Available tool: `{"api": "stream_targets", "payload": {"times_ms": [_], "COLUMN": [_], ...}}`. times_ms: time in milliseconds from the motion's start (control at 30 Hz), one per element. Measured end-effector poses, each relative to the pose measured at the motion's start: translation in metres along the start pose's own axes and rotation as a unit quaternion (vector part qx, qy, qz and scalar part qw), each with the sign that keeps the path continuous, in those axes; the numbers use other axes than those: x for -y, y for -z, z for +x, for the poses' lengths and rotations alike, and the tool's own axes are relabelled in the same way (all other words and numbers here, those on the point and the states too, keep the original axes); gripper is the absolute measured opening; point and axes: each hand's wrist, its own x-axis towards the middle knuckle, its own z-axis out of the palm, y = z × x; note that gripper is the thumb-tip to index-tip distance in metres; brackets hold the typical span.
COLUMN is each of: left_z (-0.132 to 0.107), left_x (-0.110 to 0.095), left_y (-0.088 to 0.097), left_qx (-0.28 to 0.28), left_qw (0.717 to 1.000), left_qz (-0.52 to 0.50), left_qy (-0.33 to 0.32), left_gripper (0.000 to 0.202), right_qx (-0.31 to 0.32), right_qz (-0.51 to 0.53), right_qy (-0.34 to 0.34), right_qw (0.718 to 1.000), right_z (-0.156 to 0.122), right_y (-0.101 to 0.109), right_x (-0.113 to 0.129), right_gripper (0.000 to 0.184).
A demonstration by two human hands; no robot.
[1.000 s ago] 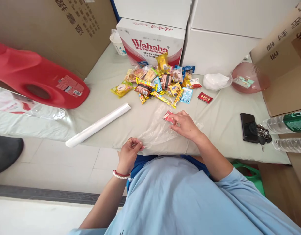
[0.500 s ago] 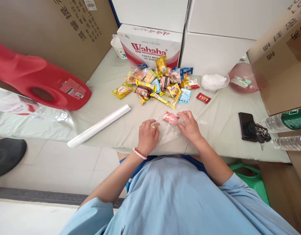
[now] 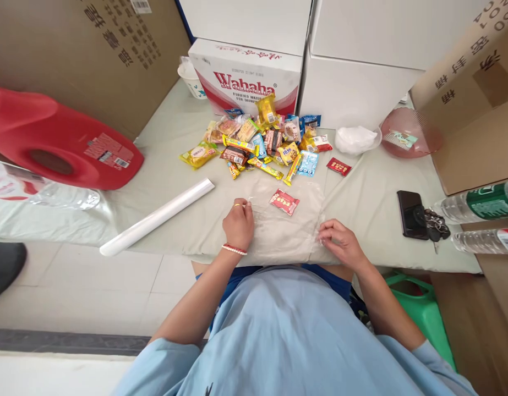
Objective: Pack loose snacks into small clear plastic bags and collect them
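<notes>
A thin clear plastic film lies spread on the cloth-covered table in front of me. On its upper part rests a small red snack packet with pale lettering, touched by neither hand. My left hand is closed at the film's left edge, thumb and forefinger pinching it. At the right edge, my right hand holds the film between thumb and fingertips. Beyond the film sits a pile of wrapped snacks, and a darker red packet lies to its right.
A white roll and a red jug lie on the left. Behind the snacks stands a Wahaba-lettered carton. To the right are a white plastic bundle, a pink bowl, a phone, keys and bottles.
The crumpled film has been spread flatter and wider. My hands have moved apart, the right one toward me and away from the red packet, which stays on the film.
</notes>
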Motion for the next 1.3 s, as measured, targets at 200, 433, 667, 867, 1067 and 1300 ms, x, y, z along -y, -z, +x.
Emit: {"api": "stream_targets", "payload": {"times_ms": [200, 433, 667, 867, 1067, 1300], "left_z": [-0.017, -0.028, -0.025, -0.025, -0.024, -0.026], "left_x": [0.022, 0.024, 0.036, 0.046, 0.042, 0.044], "left_y": [0.005, 0.005, 0.023, 0.028, 0.03, 0.031], "left_qx": [-0.048, -0.078, 0.085, 0.115, 0.128, 0.113], "left_qw": [0.998, 0.955, 0.937, 0.939, 0.94, 0.948], "left_qz": [0.039, 0.092, 0.156, 0.161, 0.162, 0.139], "left_qy": [-0.011, -0.273, -0.302, -0.283, -0.272, -0.264], "left_gripper": [0.041, 0.018, 0.049, 0.057, 0.056, 0.054], "right_qx": [0.109, 0.028, 0.238, 0.247, 0.023, 0.058], "right_qz": [-0.096, -0.105, -0.143, -0.097, -0.33, -0.441], "right_qy": [0.015, 0.037, 0.065, 0.036, -0.018, -0.027], "right_qw": [0.989, 0.993, 0.959, 0.963, 0.944, 0.895], "right_z": [-0.031, 0.012, 0.033, 0.07, 0.208, 0.279], "right_y": [0.002, 0.03, -0.027, 0.005, -0.017, -0.021], "right_x": [-0.005, 0.026, 0.027, 0.019, 0.009, -0.024], "right_gripper": [0.029, 0.031, 0.043, 0.029, 0.048, 0.056]}}
